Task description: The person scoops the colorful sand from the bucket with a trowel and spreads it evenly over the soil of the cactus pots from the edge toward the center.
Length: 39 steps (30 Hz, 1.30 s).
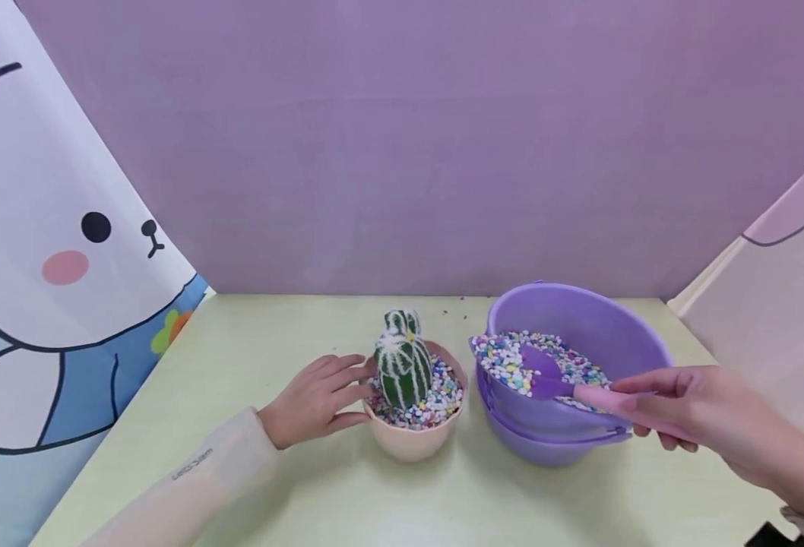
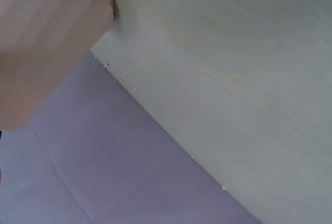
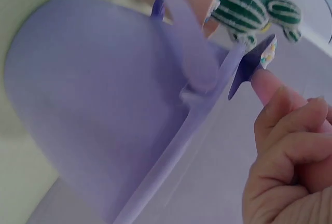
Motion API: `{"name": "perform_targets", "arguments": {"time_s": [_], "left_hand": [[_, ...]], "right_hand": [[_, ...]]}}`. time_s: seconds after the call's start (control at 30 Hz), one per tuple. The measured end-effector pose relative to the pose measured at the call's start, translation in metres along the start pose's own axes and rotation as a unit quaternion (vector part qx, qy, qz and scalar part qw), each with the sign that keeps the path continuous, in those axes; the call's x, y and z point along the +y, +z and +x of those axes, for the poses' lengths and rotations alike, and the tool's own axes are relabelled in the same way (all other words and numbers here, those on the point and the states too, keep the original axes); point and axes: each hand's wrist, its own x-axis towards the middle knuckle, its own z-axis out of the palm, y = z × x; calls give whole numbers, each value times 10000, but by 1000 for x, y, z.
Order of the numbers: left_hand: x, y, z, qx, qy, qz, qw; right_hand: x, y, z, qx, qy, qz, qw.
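A green, white-striped cactus (image 1: 402,368) stands in a pale pink pot (image 1: 412,444) among small multicoloured pebbles (image 1: 445,393). At the pot's left rim is my left hand (image 1: 323,399), its fingers fairly straight and its thumb pointing at the side. My right hand (image 1: 682,406) grips the pink handle of a small shovel (image 1: 552,387) with a purple blade. In the right wrist view, pebbles show on the shovel blade (image 3: 253,64). The blade is over the left rim of a purple bucket (image 1: 580,304), which holds more of the same pebbles.
Pale table (image 1: 292,327) surrounds the pot and bucket. The bucket's handle (image 3: 192,47) hangs down its outside. A few stray pebbles (image 1: 463,298) lie near the back edge. Behind stands a purple backdrop (image 1: 402,152); a printed bunny cloth (image 1: 46,197) hangs at left.
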Motion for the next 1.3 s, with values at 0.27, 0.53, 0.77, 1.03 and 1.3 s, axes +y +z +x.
{"name": "perform_targets", "arguments": {"time_s": [0.27, 0.53, 0.77, 1.03, 1.3], "left_hand": [[-3, 4, -2, 261, -195, -313, 9990], [-2, 3, -3, 448, -114, -315, 9984], [8, -3, -10, 565, -338, -224, 9976], [11, -9, -16, 782, -411, -90, 9960], [-17, -17, -30, -69, -1175, -647, 9909]], "right_hand": [[-1, 21, 8, -262, -311, 452, 9982], [-10, 39, 15, -592, 8, 1134, 9918], [-8, 53, 16, -682, 153, 1340, 9885], [-20, 66, 24, -427, 136, 1285, 9907], [-29, 71, 34, -412, -28, 1004, 9941]]}}
